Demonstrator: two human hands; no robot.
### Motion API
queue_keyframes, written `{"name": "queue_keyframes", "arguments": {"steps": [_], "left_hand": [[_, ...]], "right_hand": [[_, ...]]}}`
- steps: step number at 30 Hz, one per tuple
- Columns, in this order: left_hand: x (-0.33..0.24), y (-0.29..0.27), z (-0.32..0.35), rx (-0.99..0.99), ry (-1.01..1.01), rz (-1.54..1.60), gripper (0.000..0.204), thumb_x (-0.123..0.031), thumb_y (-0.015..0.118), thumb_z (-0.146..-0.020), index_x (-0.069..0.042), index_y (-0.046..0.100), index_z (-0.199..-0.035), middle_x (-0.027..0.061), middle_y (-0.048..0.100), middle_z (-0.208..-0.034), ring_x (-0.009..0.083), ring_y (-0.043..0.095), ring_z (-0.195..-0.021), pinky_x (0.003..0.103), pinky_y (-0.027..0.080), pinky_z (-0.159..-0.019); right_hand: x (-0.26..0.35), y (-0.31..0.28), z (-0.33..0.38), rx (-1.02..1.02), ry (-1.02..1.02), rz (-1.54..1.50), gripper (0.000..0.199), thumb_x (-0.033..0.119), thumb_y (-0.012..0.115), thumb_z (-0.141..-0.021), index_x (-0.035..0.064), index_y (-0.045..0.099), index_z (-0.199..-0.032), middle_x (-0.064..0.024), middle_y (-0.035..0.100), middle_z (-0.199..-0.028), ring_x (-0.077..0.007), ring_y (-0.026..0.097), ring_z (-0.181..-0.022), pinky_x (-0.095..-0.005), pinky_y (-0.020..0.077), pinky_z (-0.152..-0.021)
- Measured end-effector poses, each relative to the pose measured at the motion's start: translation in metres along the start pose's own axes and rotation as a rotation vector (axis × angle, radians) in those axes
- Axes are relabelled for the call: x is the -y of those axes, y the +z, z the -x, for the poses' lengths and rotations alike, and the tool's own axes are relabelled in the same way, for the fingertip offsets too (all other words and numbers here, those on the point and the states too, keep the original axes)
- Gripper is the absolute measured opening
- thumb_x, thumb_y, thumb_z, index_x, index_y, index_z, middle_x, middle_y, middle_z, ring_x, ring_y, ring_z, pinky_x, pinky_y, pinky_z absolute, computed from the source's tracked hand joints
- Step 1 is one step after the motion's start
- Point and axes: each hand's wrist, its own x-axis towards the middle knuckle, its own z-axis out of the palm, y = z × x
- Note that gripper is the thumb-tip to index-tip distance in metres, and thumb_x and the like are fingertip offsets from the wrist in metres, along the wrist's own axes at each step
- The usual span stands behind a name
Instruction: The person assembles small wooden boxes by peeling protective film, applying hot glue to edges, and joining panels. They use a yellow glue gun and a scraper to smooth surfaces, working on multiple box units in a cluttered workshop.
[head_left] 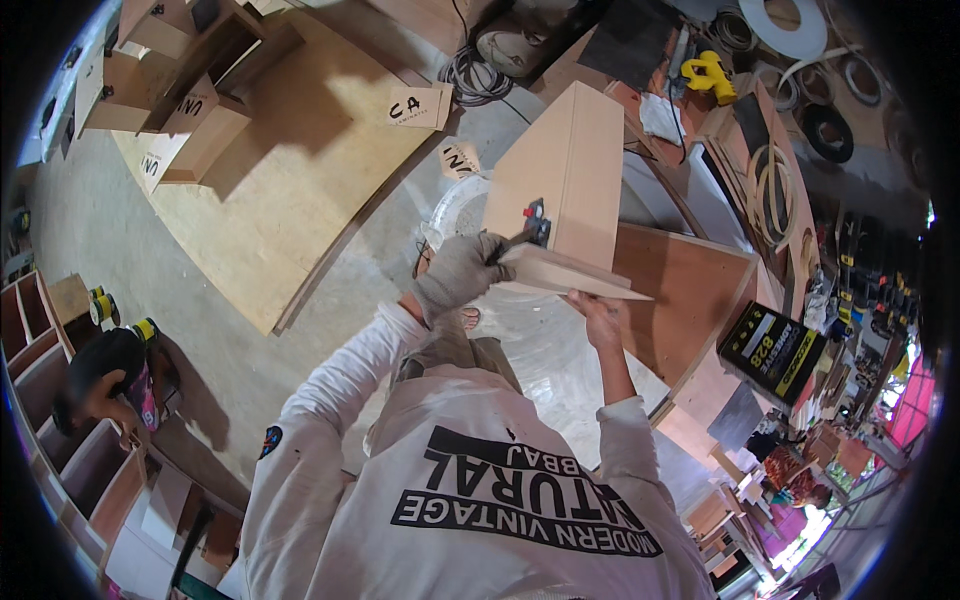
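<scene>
Plywood sheets [290, 190] cover the concrete floor [100, 230] on my left, with small boxes [190, 120] standing on them. Straight ahead stands a tall tan board box [570, 160], propped above a brown cabinet [680, 290]. At its lower edge lies a thin pale panel [565, 272], tilted and jutting right. My left hand [458, 272], in a grey glove, is closed around a small dark tool [530, 225] pressed to the box's front face near the bottom. My bare right hand [597, 312] reaches up under the panel, fingers touching its underside; how far they curl I cannot tell. A black carton [775, 350] sits right of the cabinet.
</scene>
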Motion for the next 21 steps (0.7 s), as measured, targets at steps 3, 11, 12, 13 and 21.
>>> {"name": "queue_keyframes", "arguments": {"steps": [3,11,12,13,21], "left_hand": [[0.008,-0.002,0.006,-0.031,0.042,0.001,0.035,-0.024,0.082,-0.085,-0.002,0.071,-0.110,0.0167,0.069,-0.080,0.0251,0.067,-0.074,0.039,0.052,-0.073],[0.070,0.017,0.060,0.024,-0.120,-0.010,0.041,-0.008,0.083,-0.083,-0.005,0.073,-0.123,0.0052,0.075,-0.103,0.0128,0.068,-0.094,0.031,0.056,-0.086],[0.081,0.021,0.069,0.024,0.004,0.083,0.045,-0.004,0.083,-0.082,-0.002,0.072,-0.125,0.0034,0.075,-0.104,0.0118,0.068,-0.095,0.032,0.057,-0.084],[0.092,0.024,0.079,-0.003,0.041,0.098,0.044,-0.003,0.082,-0.083,-0.001,0.071,-0.126,0.0033,0.075,-0.104,0.0124,0.068,-0.094,0.032,0.057,-0.084],[0.121,0.037,0.116,-0.151,-0.008,0.271,0.039,-0.002,0.072,-0.088,-0.004,0.071,-0.127,0.0039,0.075,-0.103,0.0109,0.067,-0.086,0.026,0.056,-0.073]], "right_hand": [[0.013,0.012,0.015,0.030,-0.099,-0.012,0.035,0.004,0.083,-0.085,0.0000,0.072,-0.118,-0.0056,0.073,-0.117,-0.0166,0.065,-0.110,-0.0335,0.0531,-0.096],[-0.057,0.050,0.075,0.019,-0.175,-0.026,0.068,0.009,0.082,-0.089,-0.0004,0.050,-0.149,-0.0081,0.072,-0.118,-0.0156,0.067,-0.108,-0.0328,0.0548,-0.094],[-0.071,0.055,0.079,0.052,-0.188,-0.029,0.074,0.011,0.082,-0.090,-0.0004,0.045,-0.152,-0.0086,0.071,-0.120,-0.0167,0.066,-0.110,-0.0339,0.0546,-0.095],[-0.085,0.060,0.084,0.080,-0.198,-0.033,0.079,0.014,0.083,-0.090,-0.0003,0.040,-0.155,-0.0091,0.070,-0.122,-0.0178,0.066,-0.112,-0.0351,0.0545,-0.096],[-0.137,0.088,0.121,0.182,-0.384,-0.031,0.100,0.012,0.080,-0.083,0.0053,0.022,-0.164,-0.0161,0.062,-0.141,-0.0244,0.065,-0.119,-0.0385,0.0538,-0.101]]}}
